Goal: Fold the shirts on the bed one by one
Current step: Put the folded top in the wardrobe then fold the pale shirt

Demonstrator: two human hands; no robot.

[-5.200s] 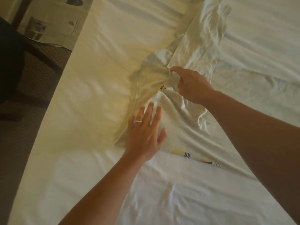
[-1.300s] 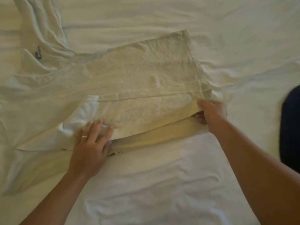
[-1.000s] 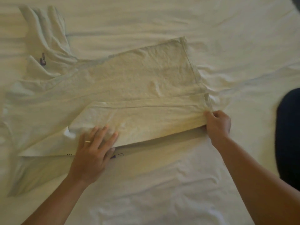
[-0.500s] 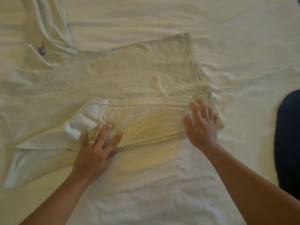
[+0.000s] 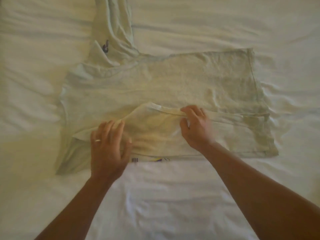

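A pale cream shirt lies flat and sideways on the bed, collar end to the left, hem to the right. Its near side is folded over the body as a long flap. My left hand, with a ring, rests flat on the flap's left part, fingertips at the slanted sleeve edge. My right hand pinches the flap's far edge near its middle, fingers curled over it. The far sleeve stretches away from me, with a small dark logo near it.
The white bed sheet is wrinkled all around the shirt. A strip with a barcode and coloured print peeks out from under the shirt's near edge, between my hands.
My right hand left the hem end, where it lay flat, and slid left to the middle of the flap's far edge, which it now pinches. My left hand stayed on the flap.
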